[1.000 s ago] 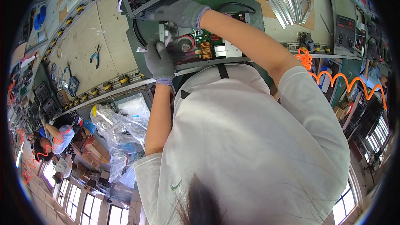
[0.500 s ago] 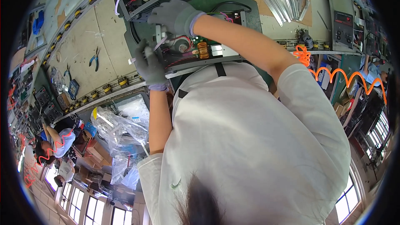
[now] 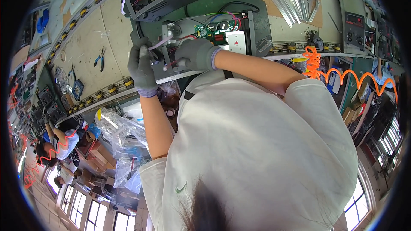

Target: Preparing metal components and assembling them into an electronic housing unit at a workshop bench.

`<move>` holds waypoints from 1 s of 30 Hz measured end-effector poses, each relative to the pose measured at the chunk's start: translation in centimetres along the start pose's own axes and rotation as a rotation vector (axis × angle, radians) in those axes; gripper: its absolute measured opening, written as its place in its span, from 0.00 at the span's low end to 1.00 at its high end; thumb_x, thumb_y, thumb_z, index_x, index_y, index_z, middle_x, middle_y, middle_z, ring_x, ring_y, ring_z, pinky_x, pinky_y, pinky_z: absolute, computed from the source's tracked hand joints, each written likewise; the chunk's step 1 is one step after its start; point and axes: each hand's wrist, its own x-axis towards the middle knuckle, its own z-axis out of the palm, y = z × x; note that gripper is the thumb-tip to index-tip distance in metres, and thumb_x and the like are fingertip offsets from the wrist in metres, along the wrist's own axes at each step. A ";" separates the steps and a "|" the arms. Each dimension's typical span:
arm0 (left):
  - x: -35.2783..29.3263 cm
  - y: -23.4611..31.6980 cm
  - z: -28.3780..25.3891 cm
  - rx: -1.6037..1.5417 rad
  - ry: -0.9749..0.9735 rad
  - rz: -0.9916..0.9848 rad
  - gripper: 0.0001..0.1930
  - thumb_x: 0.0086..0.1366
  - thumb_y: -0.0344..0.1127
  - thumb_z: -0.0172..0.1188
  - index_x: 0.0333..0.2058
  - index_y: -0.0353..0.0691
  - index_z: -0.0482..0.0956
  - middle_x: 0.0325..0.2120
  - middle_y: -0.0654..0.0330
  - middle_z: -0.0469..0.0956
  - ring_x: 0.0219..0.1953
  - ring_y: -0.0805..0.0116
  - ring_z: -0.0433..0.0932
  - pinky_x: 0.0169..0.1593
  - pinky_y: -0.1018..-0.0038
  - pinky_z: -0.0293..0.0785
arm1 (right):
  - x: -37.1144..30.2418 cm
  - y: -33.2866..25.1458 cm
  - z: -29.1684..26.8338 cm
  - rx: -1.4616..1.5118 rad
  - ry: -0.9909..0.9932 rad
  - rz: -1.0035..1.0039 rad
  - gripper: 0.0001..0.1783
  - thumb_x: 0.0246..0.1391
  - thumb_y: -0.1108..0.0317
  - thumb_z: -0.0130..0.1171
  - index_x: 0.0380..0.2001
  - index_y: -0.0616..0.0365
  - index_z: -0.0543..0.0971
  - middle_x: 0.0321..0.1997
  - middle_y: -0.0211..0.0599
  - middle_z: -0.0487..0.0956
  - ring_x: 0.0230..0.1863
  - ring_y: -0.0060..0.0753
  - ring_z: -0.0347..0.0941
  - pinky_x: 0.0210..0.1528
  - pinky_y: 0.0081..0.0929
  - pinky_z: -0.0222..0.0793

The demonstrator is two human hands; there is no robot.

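Observation:
Both my hands wear grey gloves. A pale lilac ribbon cable [image 3: 161, 42] runs from the left end of an open electronic chassis [image 3: 252, 34] to my left hand [image 3: 143, 70], whose fingers are closed around it. My right hand [image 3: 195, 55] lies over the near left part of that chassis, fingers curled down by its end panel; whatever is in them is hidden. Circuit boards [image 3: 207, 32], coloured wires and a white plate [image 3: 236, 42] show inside. Just beyond stands a second chassis [image 3: 175, 2], a slatted dark panel along its near side.
Blue-handled pliers [image 3: 99, 61] lie on the bench at left, above a roller track [image 3: 112, 89]. Metal strips [image 3: 295, 4] rest on cardboard at right. An orange coiled hose [image 3: 342, 76] hangs at right. Plastic bags [image 3: 117, 128] sit below the bench; another person [image 3: 64, 143] works far left.
My right hand has come back from the far chassis to the near left part of the closer one. My left hand has shifted slightly left, with the ribbon cable stretched to it.

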 end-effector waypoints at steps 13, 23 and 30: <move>-3.9 -1.8 1.9 -0.182 0.008 -0.054 0.20 0.65 0.25 0.63 0.55 0.29 0.72 0.45 0.54 0.78 0.45 0.68 0.79 0.50 0.75 0.75 | -0.1 -0.8 -0.5 -0.034 0.177 -0.059 0.13 0.61 0.54 0.56 0.45 0.44 0.79 0.40 0.34 0.81 0.42 0.44 0.80 0.42 0.41 0.76; -2.4 -1.0 3.3 -0.211 0.365 -0.119 0.17 0.70 0.30 0.54 0.55 0.31 0.72 0.35 0.58 0.78 0.32 0.75 0.76 0.36 0.81 0.74 | 0.3 -0.4 -0.7 -0.064 0.272 0.145 0.13 0.57 0.57 0.56 0.42 0.44 0.82 0.39 0.38 0.83 0.40 0.48 0.81 0.44 0.46 0.76; -1.2 -1.6 4.0 -0.348 0.354 -0.058 0.22 0.70 0.29 0.52 0.61 0.32 0.64 0.48 0.54 0.73 0.35 0.73 0.76 0.36 0.78 0.73 | 2.6 2.2 -1.2 0.065 0.180 0.286 0.15 0.56 0.56 0.55 0.43 0.41 0.85 0.44 0.40 0.83 0.46 0.49 0.79 0.50 0.46 0.74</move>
